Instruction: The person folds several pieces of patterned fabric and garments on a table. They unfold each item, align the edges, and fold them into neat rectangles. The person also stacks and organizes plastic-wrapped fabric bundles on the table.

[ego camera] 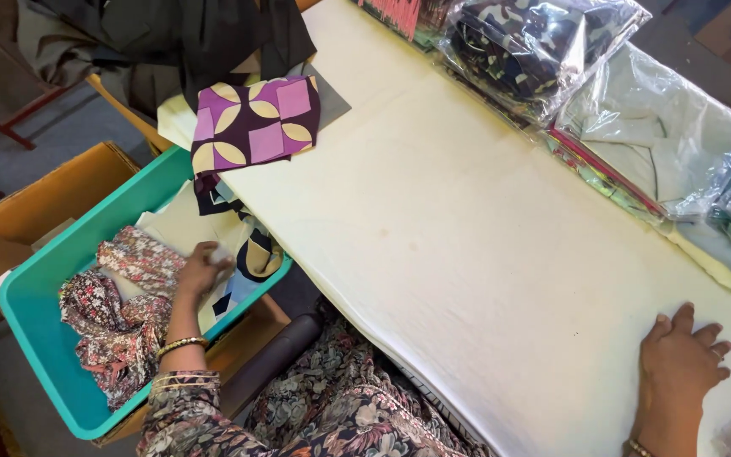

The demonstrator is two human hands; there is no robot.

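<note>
The left hand reaches down into a teal plastic bin that stands beside the table, its fingers curled around a pale, cream-coloured piece of cloth lying in the bin; gold bangles ring the wrist, and the sleeve above them is of dark floral print; just left of the hand, inside the same bin, lies a crumpled heap of red-and-white floral fabric, and to its right, against the bin's near wall, a folded piece with dark, tan and pale-blue patches; the right hand rests flat and open, fingers spread, palm down on the cream-white padded table cover, holding nothing, well apart from the left; a purple, maroon and yellow patterned fabric drapes over the table's far left edge, hanging toward the bin; behind the bin sits a brown cardboard box; along the table's far right edge lie clear plastic packets of folded garments, one holding camouflage-print cloth, another pale grey-green cloth; dark garments are heaped beyond the table's top left.
</note>
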